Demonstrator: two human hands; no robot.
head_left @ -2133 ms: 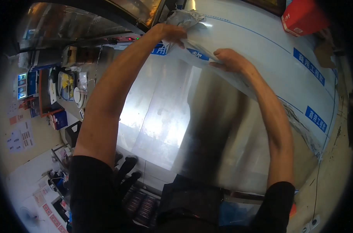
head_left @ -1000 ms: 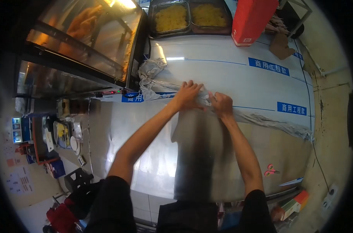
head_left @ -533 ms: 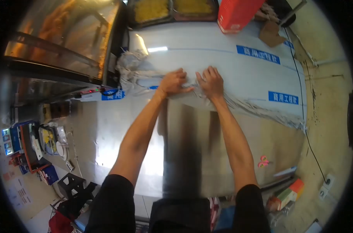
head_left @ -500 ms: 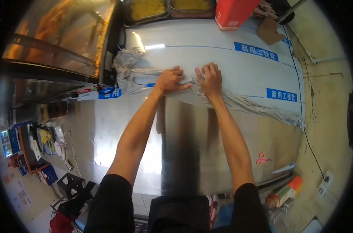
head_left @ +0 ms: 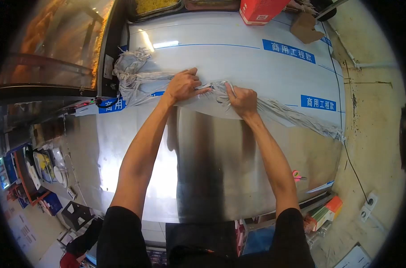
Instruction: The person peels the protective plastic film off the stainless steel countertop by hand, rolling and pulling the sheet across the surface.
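A crumpled roll of pale protective film (head_left: 292, 114) runs across the steel counter (head_left: 203, 165), from a bunched heap beside the glass cabinet to the right edge. My left hand (head_left: 183, 85) has its fingers curled round the roll left of the middle, its thumb pointing right. My right hand (head_left: 244, 99) is closed on the roll a little further right, the thumb raised. Between the two hands the film bulges in folds. Behind them flat film with blue printed labels (head_left: 288, 50) covers the back of the counter.
A lit glass cabinet (head_left: 55, 49) stands at the upper left. Food trays (head_left: 156, 6), a red box (head_left: 261, 10) and brown card (head_left: 306, 28) are at the back. Pink scissors (head_left: 297, 176) lie near my right forearm. A black cable (head_left: 356, 176) hangs by the right wall.
From lying over the flat film, my hands have closed on the bunched film, with my right hand now in a fist. The view has shifted, so the cabinet and counter appear further left and higher.
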